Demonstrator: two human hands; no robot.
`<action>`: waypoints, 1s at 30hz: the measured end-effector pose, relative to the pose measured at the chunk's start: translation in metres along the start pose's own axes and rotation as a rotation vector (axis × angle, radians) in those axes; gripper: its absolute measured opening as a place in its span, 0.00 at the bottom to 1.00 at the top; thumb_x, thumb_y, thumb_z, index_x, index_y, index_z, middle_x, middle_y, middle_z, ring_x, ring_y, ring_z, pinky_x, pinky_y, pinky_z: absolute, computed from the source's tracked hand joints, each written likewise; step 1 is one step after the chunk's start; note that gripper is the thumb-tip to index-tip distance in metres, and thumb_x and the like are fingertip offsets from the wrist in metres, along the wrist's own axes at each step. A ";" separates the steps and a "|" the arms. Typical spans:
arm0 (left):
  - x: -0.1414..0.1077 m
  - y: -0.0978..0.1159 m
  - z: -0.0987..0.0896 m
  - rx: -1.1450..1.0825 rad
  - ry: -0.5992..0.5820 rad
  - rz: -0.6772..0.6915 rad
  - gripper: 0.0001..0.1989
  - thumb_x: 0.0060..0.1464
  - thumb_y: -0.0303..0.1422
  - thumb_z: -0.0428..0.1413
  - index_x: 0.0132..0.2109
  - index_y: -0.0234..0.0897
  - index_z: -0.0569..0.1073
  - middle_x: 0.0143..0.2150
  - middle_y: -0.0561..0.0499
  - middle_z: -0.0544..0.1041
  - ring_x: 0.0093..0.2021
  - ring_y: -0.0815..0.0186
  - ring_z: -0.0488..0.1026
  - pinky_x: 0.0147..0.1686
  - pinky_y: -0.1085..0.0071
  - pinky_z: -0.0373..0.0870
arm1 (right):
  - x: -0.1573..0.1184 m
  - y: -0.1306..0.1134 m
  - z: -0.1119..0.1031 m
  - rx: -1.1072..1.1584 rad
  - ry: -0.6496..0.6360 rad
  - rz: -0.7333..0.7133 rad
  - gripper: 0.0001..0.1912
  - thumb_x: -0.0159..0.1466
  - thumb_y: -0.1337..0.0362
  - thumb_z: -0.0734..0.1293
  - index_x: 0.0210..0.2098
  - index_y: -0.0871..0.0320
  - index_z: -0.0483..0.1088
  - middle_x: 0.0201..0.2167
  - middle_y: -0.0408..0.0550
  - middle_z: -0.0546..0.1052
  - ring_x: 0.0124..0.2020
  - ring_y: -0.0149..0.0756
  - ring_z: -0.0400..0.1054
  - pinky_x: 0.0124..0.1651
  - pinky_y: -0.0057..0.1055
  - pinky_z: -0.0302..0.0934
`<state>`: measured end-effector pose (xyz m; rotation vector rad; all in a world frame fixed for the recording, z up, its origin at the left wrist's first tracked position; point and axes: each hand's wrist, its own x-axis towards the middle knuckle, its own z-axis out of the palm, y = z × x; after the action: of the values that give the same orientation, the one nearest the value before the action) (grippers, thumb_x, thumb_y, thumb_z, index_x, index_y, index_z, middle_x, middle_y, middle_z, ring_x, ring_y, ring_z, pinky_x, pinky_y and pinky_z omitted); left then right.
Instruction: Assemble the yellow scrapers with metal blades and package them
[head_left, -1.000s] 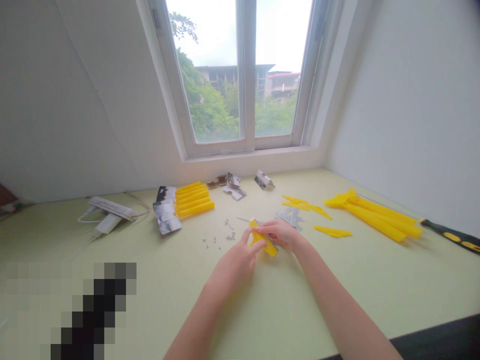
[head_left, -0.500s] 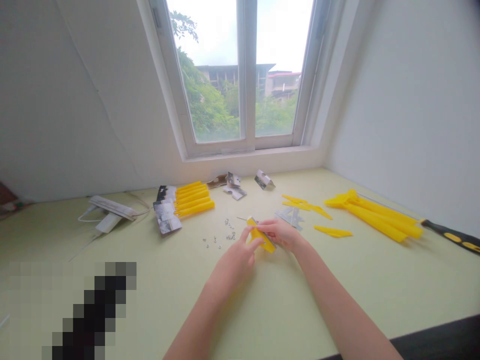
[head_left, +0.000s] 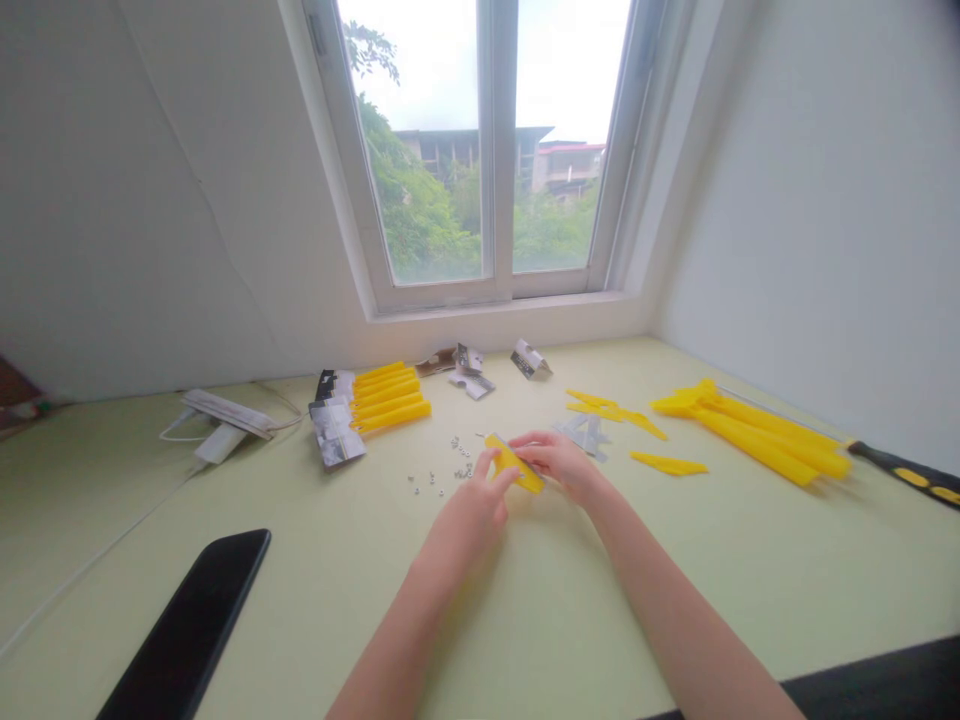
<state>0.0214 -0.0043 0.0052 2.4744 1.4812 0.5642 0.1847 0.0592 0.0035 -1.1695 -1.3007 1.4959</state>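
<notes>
Both hands meet over the middle of the table around a yellow piece with a grey metal strip along its far edge. My left hand grips it from the near left, fingers on its yellow face. On the right, my right hand is closed on the metal-edged side, its fingertips partly hidden. Small silver nuts and screws lie scattered just left of the piece. Grey metal plates rest beyond my right hand, beside thin yellow pieces.
Yellow-handled tools on cards lie back left, near a white power strip. A black phone is at the front left. Card scraps sit below the window. Large yellow parts and a black-yellow handle are at the right.
The yellow piece has tilted to lie flatter and shifted slightly up and left, still between both hands. The view has moved slightly.
</notes>
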 end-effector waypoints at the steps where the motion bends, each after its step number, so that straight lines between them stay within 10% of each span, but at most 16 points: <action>1: 0.000 0.000 0.000 0.002 0.003 0.001 0.23 0.49 0.20 0.44 0.51 0.43 0.62 0.60 0.45 0.52 0.28 0.73 0.70 0.33 0.71 0.69 | -0.001 -0.001 0.000 0.006 -0.005 -0.002 0.10 0.47 0.65 0.67 0.30 0.61 0.73 0.26 0.47 0.76 0.28 0.31 0.68 0.31 0.26 0.60; 18: 0.003 -0.004 -0.005 -0.092 0.147 -0.072 0.20 0.51 0.22 0.45 0.51 0.43 0.63 0.59 0.46 0.58 0.47 0.64 0.69 0.44 0.69 0.66 | -0.007 -0.006 0.011 0.219 -0.181 -0.032 0.16 0.54 0.61 0.63 0.42 0.54 0.71 0.48 0.47 0.70 0.49 0.38 0.63 0.45 0.31 0.60; 30: 0.003 -0.008 0.003 0.013 0.127 -0.107 0.24 0.51 0.20 0.45 0.55 0.42 0.62 0.61 0.45 0.56 0.51 0.63 0.66 0.49 0.68 0.62 | -0.006 -0.007 0.015 -0.267 0.090 -0.217 0.09 0.49 0.62 0.66 0.27 0.60 0.73 0.24 0.46 0.75 0.28 0.34 0.68 0.33 0.30 0.60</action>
<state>0.0177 0.0019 0.0006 2.3911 1.6575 0.7055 0.1715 0.0511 0.0120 -1.2034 -1.5456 1.1266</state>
